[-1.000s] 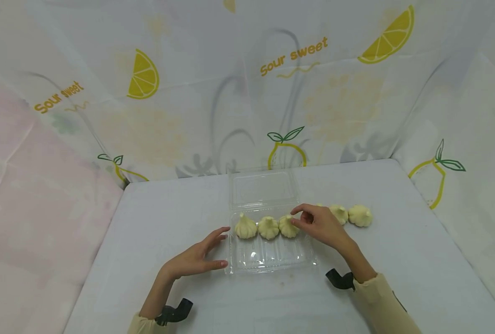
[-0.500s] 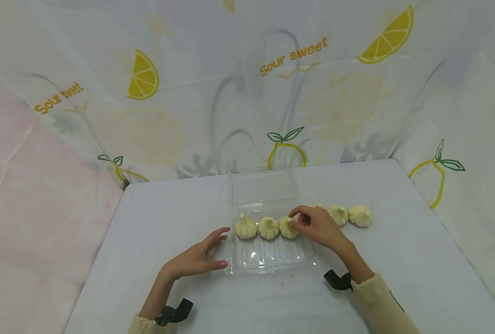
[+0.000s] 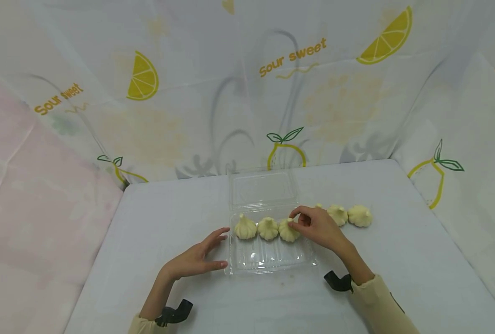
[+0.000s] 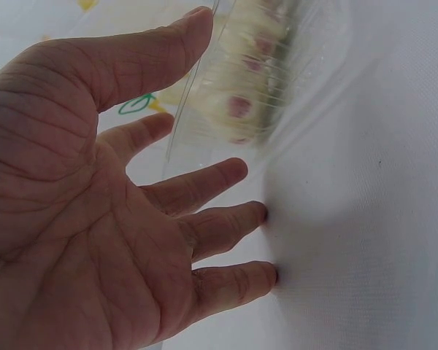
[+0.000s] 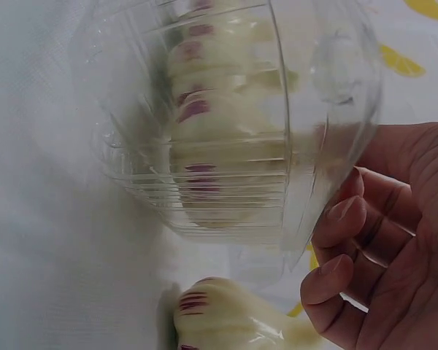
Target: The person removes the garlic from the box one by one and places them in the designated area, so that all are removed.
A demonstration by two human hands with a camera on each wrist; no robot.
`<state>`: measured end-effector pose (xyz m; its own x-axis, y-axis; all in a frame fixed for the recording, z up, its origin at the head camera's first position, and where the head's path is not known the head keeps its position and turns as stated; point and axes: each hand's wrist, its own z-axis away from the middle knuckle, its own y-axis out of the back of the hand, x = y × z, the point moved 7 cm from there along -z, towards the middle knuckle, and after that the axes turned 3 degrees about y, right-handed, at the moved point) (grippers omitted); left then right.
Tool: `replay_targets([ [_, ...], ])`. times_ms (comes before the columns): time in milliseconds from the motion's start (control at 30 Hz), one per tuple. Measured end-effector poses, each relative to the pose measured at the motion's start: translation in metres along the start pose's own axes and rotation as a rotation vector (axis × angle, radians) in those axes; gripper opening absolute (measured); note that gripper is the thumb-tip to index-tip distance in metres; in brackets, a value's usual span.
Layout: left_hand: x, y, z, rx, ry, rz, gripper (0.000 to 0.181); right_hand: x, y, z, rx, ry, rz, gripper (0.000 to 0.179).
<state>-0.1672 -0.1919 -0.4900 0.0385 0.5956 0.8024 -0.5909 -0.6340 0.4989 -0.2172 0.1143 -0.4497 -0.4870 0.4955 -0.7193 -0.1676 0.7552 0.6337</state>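
Observation:
In the head view three pale garlic bulbs (image 3: 268,229) sit side by side along the back of a clear plastic clamshell box (image 3: 268,264). My right hand (image 3: 320,227) reaches over the box's right side, thumb and index finger pinching the stem of the rightmost bulb (image 3: 288,232). The right wrist view shows that bulb (image 5: 219,160) through the clear wall, purple streaks on it, with the fingertips partly hidden. My left hand (image 3: 195,260) rests beside the box's left edge, fingers spread and holding nothing. In the left wrist view its lower fingertips (image 4: 259,211) are right at the white tabletop.
To the right of the box lie more garlic bulbs (image 3: 360,216) in a row, one mostly hidden behind my right hand. The box's lid (image 3: 264,188) lies folded back toward the lemon-print cloth (image 3: 214,116) behind the white table (image 3: 164,208).
My right thumb and index finger have drawn in closer on the rightmost boxed bulb, which has shifted slightly toward me. The left hand has stayed in place.

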Motion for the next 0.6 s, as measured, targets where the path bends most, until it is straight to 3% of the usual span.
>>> replay_targets([
  [600,-0.002,0.0,0.0,0.007,0.01,-0.004,0.084,-0.013,0.017,0.003,0.045,-0.001,-0.028,0.014],
])
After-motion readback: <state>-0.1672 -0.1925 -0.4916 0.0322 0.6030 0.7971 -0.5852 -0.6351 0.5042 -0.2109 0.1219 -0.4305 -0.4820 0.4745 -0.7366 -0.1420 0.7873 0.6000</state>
